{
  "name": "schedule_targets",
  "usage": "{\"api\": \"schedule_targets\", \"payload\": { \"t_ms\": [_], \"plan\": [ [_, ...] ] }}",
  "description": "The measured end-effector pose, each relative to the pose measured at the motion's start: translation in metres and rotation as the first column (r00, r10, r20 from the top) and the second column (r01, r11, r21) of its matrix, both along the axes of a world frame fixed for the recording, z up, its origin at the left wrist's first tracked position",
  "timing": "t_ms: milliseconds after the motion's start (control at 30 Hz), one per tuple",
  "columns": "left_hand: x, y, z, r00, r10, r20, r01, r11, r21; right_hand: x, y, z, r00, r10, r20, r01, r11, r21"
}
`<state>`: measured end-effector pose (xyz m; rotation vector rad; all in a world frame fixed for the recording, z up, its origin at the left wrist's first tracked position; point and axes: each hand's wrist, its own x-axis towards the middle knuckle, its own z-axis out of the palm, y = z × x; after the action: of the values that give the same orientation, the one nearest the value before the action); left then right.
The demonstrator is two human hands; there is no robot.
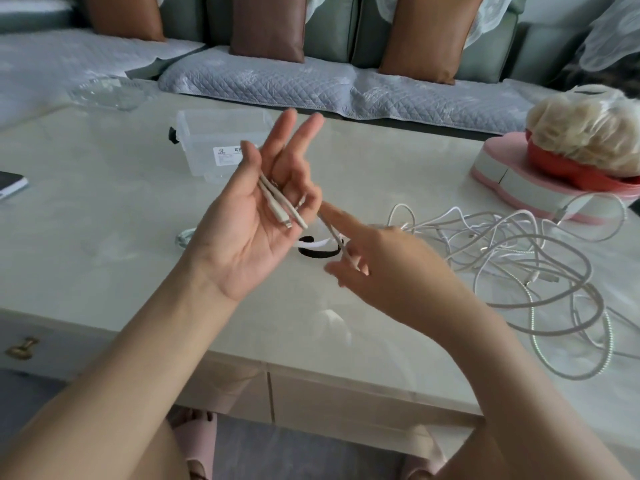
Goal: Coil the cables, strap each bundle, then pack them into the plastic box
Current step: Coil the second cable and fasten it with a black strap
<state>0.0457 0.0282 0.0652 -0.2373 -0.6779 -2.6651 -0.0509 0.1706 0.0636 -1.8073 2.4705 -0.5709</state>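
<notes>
- Head view, widest thing first: the table [104, 216] carries everything, and by my reckoning the job is barely begun.
- The tangle of cables [519, 268] sprawls loose on my right side of the table, uncoiled and unstrapped. All of that is left to do.
- The plastic box [221, 147] stands at the far side, looks open, and I see nothing packed in it.
- My left hand [242, 223] is raised palm up. Thumb, index and middle finger are spread straight. The two smaller fingers curl in on the white cable [277, 202], whose two plug ends lie side by side across my palm.
- My right hand [377, 271] is blurred. Its index finger is straight and points towards the left palm, while the lower fingers pinch a run of the same cable.
- The black-and-white strap [318, 245] lies on the table between my hands, unused.
- A small pale loop [183, 237] shows behind my left wrist; I cannot tell whether it is a finished coil.
</notes>
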Motion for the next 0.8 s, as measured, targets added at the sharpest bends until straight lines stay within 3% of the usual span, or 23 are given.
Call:
{"api": "schedule_targets", "payload": {
  "t_ms": [167,333,467,667,800],
  "plan": [
    [-0.001,-0.009,0.004,0.962,0.262,0.081,-0.244,0.952,-0.187,0.000,0.003,-0.002,0.999,0.043,0.020,-0.042,0.999,-0.019],
    [-0.005,-0.007,0.002,0.869,0.463,0.177,-0.368,0.842,-0.394,0.008,0.002,-0.005,0.989,0.114,-0.097,-0.117,0.993,-0.022],
    [-0.006,0.002,0.002,0.828,0.536,0.168,-0.368,0.743,-0.559,0.019,-0.001,-0.008,0.986,0.137,-0.093,-0.143,0.988,-0.062],
    [-0.006,0.004,0.001,0.852,0.501,0.152,-0.269,0.669,-0.693,0.008,-0.003,0.002,0.950,0.159,-0.269,-0.227,0.944,-0.240],
    [-0.007,0.010,-0.009,0.836,0.536,0.115,-0.205,0.502,-0.840,0.009,0.000,0.010,0.972,0.182,-0.151,-0.229,0.886,-0.404]
  ]
}}
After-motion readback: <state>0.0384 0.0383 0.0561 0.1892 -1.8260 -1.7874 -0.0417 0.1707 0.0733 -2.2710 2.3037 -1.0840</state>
